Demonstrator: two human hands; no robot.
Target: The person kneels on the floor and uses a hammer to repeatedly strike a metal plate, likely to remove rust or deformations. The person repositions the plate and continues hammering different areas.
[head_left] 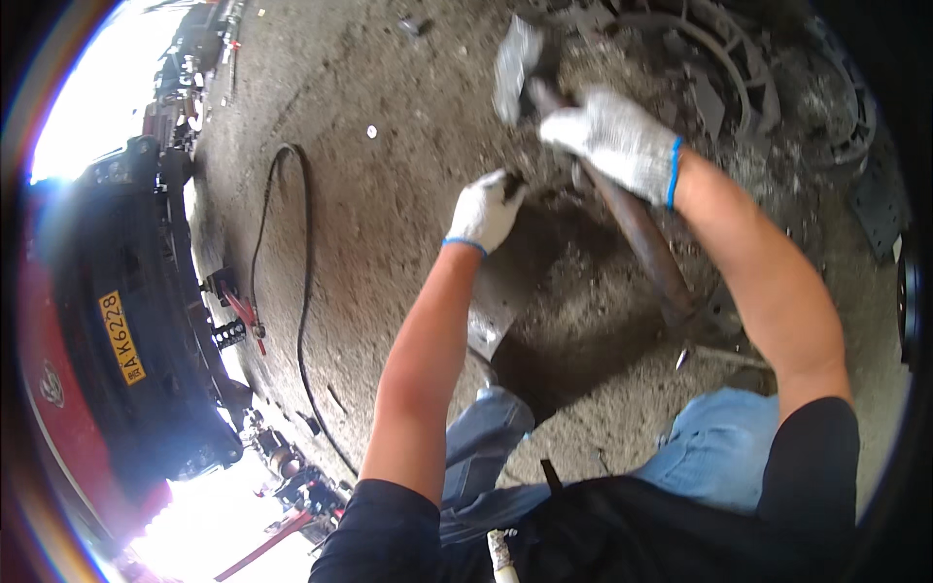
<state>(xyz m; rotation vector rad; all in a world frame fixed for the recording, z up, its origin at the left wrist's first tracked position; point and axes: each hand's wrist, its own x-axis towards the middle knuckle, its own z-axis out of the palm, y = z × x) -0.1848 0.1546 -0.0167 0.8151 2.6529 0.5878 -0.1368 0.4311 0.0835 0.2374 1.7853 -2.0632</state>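
My right hand (627, 146), in a white knit glove with a blue cuff, is wrapped round the brown shaft of a sledgehammer (641, 238). Its blocky grey head (520, 68) is beyond the hand, and the shaft slants back toward my right knee. To the left, my left hand (486, 209), gloved the same way, is closed with its fingertips by a dark patch. What those fingers hold, if anything, I cannot make out. Dark debris and shadow lie on the ground between the hands and my legs.
Curved metal rings (719, 49) and broken pieces lie at the far right, with a dark perforated plate (875, 209) by the right rim. A black cable (308, 253) loops over the dirt floor (389, 194). On the left stands a red and black vehicle (126, 262).
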